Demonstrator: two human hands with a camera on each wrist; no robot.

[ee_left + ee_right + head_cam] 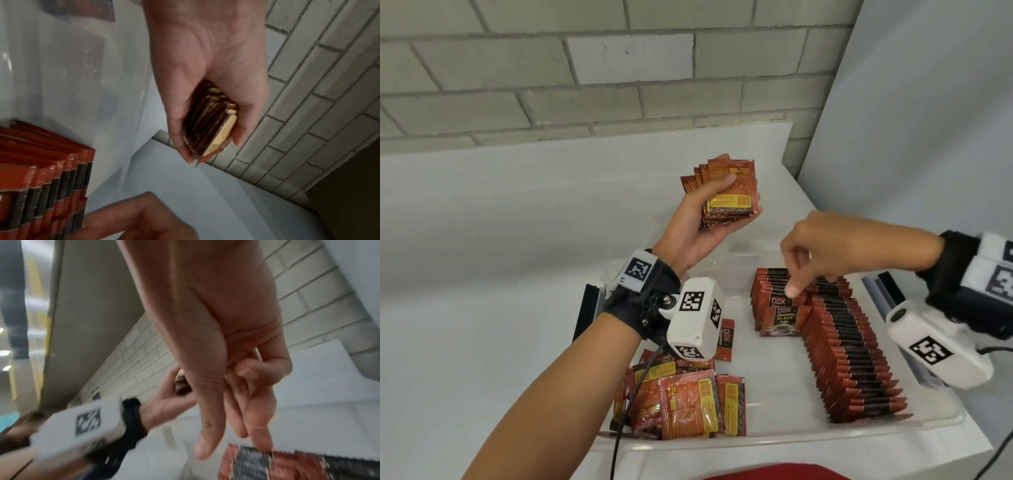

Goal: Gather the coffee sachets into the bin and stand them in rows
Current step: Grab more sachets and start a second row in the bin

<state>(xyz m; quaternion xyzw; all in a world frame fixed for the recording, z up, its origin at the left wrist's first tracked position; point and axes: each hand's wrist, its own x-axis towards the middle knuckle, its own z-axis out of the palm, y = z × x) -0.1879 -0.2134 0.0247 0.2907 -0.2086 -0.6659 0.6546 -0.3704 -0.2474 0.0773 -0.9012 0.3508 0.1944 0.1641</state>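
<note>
With my left hand clamping a fanned stack at twelve o'clock over the bin, my right hand, fingers loosely curled and empty, fingertip on the rows at three o'clock, should seat each sachet upright and snug.

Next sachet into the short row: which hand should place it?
Right. The right hand is empty, fingertips at the short row. The left hand grips the stack of sachets and can feed it.
</note>
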